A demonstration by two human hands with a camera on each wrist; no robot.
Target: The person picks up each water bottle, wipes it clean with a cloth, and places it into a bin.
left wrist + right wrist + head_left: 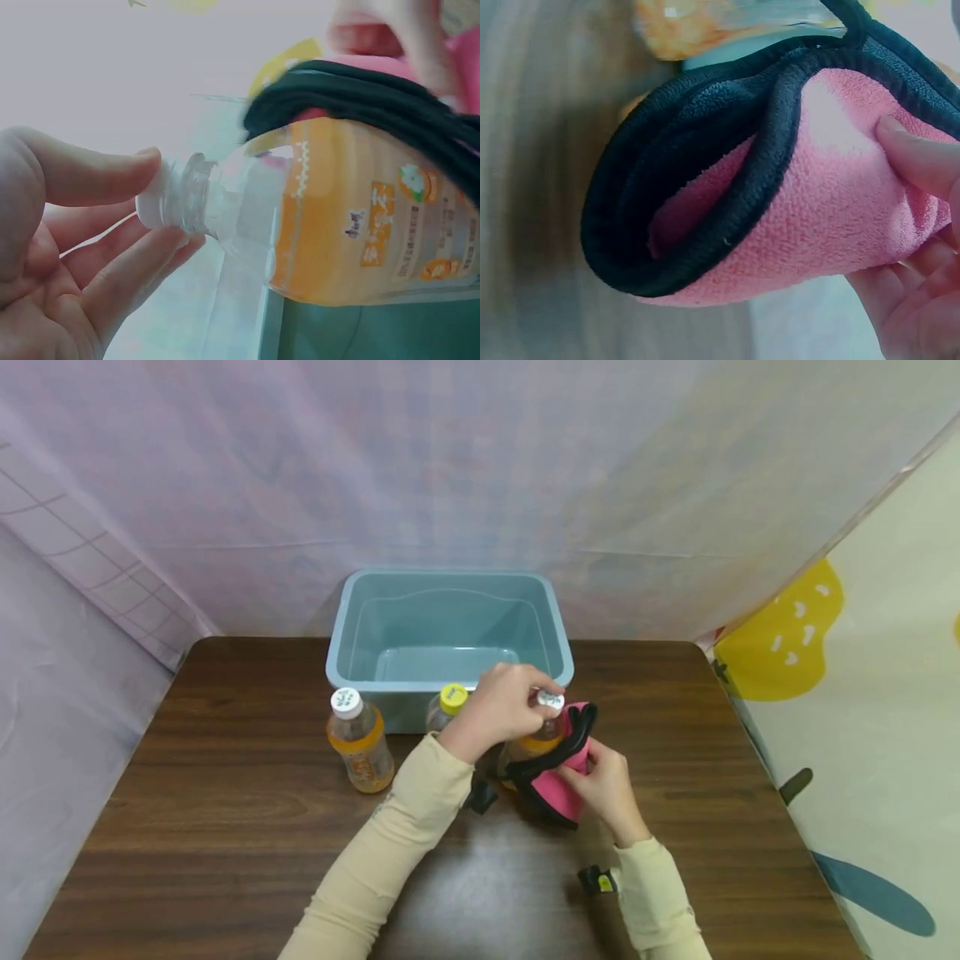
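In the head view my left hand [504, 703] reaches over to the right and pinches the white cap [551, 700] of a clear plastic drink bottle [542, 742] with an orange band. The left wrist view shows thumb and fingertips on either side of that cap [154, 199], the bottle [345, 232] lying across the picture. My right hand [609, 783] grips a pink cloth [558, 793] with thick black edging, held against the bottle's right side. Seen from the right wrist, the cloth [847, 195] is folded over into a loop, thumb on top and fingers beneath.
A blue-grey plastic bin [450, 687] stands at the back of the brown wooden table [247, 827]. Left of my hands are a white-capped bottle [362, 752] and a yellow-capped bottle [452, 698], partly hidden by my left arm. A small black object [597, 880] is by my right wrist.
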